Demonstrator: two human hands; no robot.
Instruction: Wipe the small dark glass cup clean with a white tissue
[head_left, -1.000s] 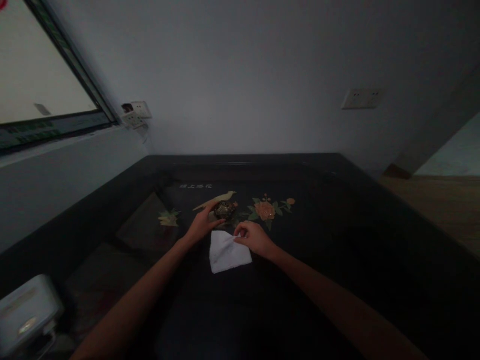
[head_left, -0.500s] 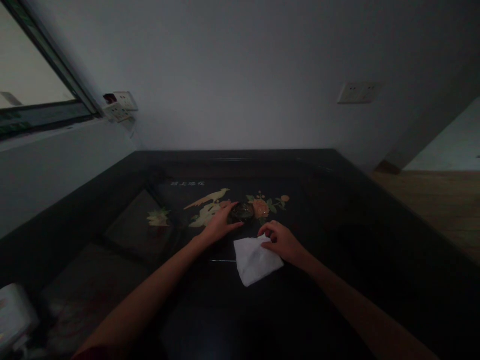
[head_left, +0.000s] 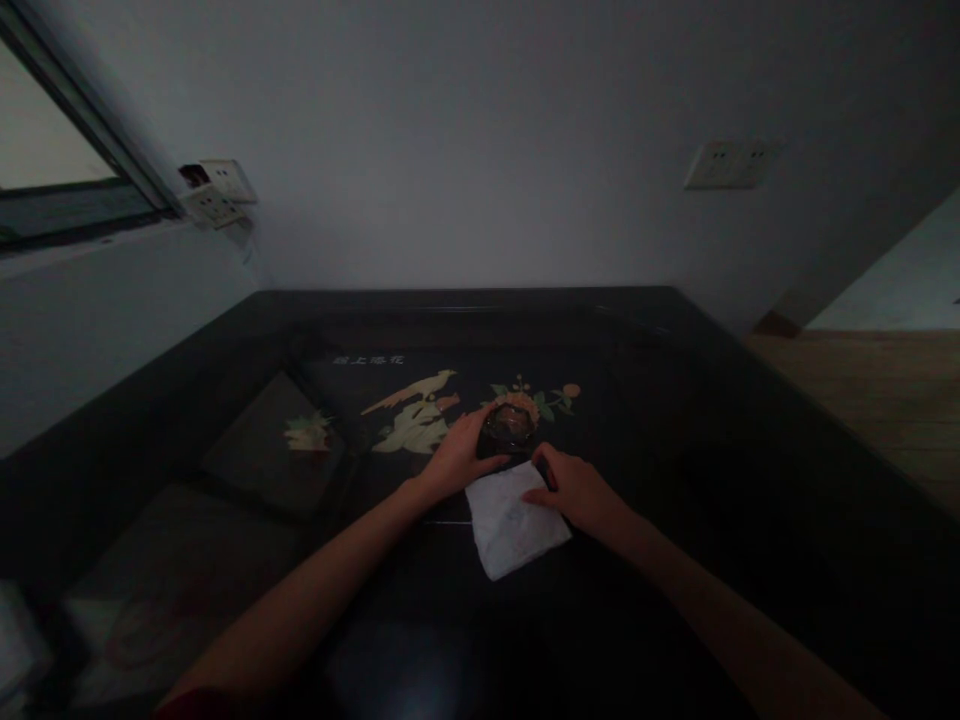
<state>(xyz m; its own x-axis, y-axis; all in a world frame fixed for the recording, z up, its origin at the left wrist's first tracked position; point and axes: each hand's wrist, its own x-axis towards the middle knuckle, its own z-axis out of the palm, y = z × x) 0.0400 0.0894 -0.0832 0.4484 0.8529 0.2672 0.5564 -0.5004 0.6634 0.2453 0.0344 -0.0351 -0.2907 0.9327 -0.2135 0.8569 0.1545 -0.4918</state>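
Observation:
A round, dark see-through glass ashtray (head_left: 511, 428) rests on the glossy black table (head_left: 637, 600), over the painted flower. Around its left side curl the thumb and fingers of my left hand (head_left: 459, 456), gripping it. My right hand (head_left: 576, 488) is just below and to the right of the ashtray, pinching the upper right part of a white paper tissue (head_left: 514, 530). The tissue is spread nearly flat, creased, with one corner pointing toward me. Some of the right fingertips are hidden behind the hand and tissue.
A painted bird (head_left: 420, 395) and pale lettering decorate the tabletop. The wall behind carries a double socket (head_left: 731, 165) at right and another socket (head_left: 225, 180) near the window at left. A blurred white object (head_left: 19, 635) sits at the left edge.
My left hand and the ashtray have shifted right, onto the painted flower and closer to my right hand. The tissue lies a little flatter. The view has tilted slightly.

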